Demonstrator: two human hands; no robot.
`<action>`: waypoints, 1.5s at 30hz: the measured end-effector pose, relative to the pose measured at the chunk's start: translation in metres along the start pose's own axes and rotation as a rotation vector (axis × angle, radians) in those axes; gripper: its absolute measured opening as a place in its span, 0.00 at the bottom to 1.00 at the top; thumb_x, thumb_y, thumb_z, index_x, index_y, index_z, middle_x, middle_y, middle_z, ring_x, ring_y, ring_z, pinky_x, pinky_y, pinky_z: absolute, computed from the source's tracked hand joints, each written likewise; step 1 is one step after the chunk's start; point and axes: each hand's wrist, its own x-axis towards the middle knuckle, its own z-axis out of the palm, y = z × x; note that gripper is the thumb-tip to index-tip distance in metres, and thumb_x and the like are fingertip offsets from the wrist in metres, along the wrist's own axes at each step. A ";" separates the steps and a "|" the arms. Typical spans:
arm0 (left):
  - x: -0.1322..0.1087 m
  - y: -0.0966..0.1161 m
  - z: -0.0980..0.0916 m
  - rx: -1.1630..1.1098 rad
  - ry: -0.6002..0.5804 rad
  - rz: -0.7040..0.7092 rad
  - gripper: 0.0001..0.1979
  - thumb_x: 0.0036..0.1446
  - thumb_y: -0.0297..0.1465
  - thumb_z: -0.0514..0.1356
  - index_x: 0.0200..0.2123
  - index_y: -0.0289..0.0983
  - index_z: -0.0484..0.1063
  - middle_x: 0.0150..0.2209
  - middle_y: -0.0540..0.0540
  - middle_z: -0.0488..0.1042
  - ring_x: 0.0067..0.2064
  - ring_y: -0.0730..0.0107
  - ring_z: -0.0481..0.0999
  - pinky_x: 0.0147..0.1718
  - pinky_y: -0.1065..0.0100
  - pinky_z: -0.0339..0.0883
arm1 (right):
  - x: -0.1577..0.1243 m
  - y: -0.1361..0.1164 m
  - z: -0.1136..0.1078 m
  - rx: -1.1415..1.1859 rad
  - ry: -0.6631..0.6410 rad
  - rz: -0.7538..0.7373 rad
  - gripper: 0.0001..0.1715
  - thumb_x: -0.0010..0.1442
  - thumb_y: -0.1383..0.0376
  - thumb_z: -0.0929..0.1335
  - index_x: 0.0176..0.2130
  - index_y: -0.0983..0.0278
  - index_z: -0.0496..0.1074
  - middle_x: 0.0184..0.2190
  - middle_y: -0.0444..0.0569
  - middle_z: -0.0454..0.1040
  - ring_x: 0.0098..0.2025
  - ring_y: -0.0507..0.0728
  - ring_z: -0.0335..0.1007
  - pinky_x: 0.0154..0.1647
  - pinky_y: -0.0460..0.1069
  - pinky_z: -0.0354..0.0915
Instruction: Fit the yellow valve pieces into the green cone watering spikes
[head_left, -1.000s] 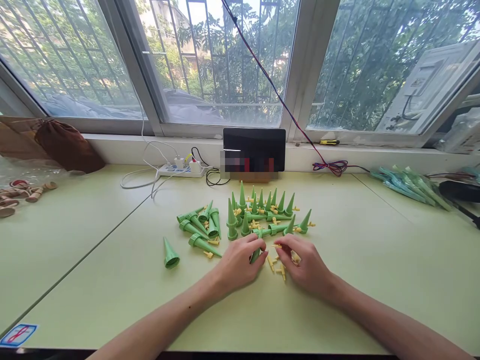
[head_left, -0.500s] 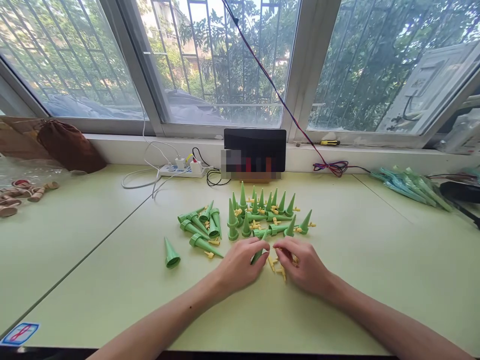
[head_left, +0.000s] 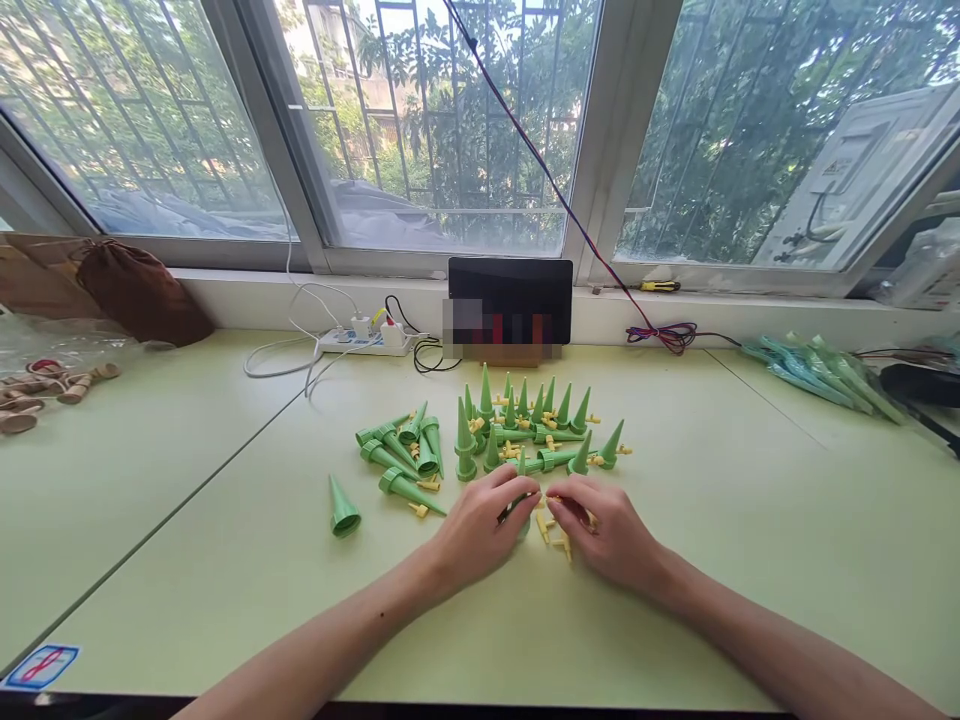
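My left hand [head_left: 487,515] is closed round a green plastic spike [head_left: 523,462]; its tip shows above the fingers and most of its body is hidden. Close by on the right, my right hand [head_left: 596,525] has thumb and fingers pinched on a small yellow valve [head_left: 552,498], mostly covered by the fingertips. Loose yellow valves [head_left: 564,546] lie on the table between and below the hands. Beyond them stand and lie several green spikes with yellow valves [head_left: 579,455]. Left of my left hand is a pile of green spikes [head_left: 390,455], and a single cone [head_left: 344,508] sits apart.
A dark tablet screen [head_left: 510,290] stands at the back by the window. To its left lies a power strip [head_left: 365,343] with cables. Wooden pieces [head_left: 52,390] and a brown bag [head_left: 142,290] are at far left. Plastic packets [head_left: 825,375] lie at right.
The green spike in my left hand has turned from slanted to more upright, its tip moving slightly left and up. My right hand has stayed nearly still.
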 end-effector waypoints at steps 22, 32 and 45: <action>-0.002 0.000 0.001 -0.019 0.043 0.087 0.10 0.71 0.30 0.53 0.44 0.39 0.75 0.32 0.50 0.67 0.31 0.73 0.66 0.32 0.72 0.61 | 0.000 0.002 0.001 0.086 -0.016 -0.058 0.11 0.71 0.70 0.63 0.46 0.61 0.74 0.35 0.48 0.76 0.34 0.54 0.71 0.35 0.48 0.66; -0.002 0.000 0.002 -0.037 0.069 0.066 0.09 0.72 0.30 0.53 0.43 0.38 0.73 0.33 0.50 0.67 0.31 0.74 0.66 0.32 0.72 0.61 | 0.000 -0.004 -0.002 0.029 0.035 -0.044 0.11 0.69 0.71 0.62 0.42 0.63 0.74 0.29 0.45 0.73 0.27 0.52 0.66 0.30 0.46 0.62; -0.001 0.000 0.001 -0.040 0.088 0.077 0.09 0.72 0.30 0.53 0.42 0.38 0.73 0.32 0.50 0.67 0.31 0.74 0.66 0.31 0.73 0.61 | 0.000 -0.004 -0.002 0.004 0.045 -0.072 0.12 0.69 0.71 0.62 0.41 0.63 0.74 0.28 0.45 0.73 0.26 0.52 0.65 0.28 0.46 0.63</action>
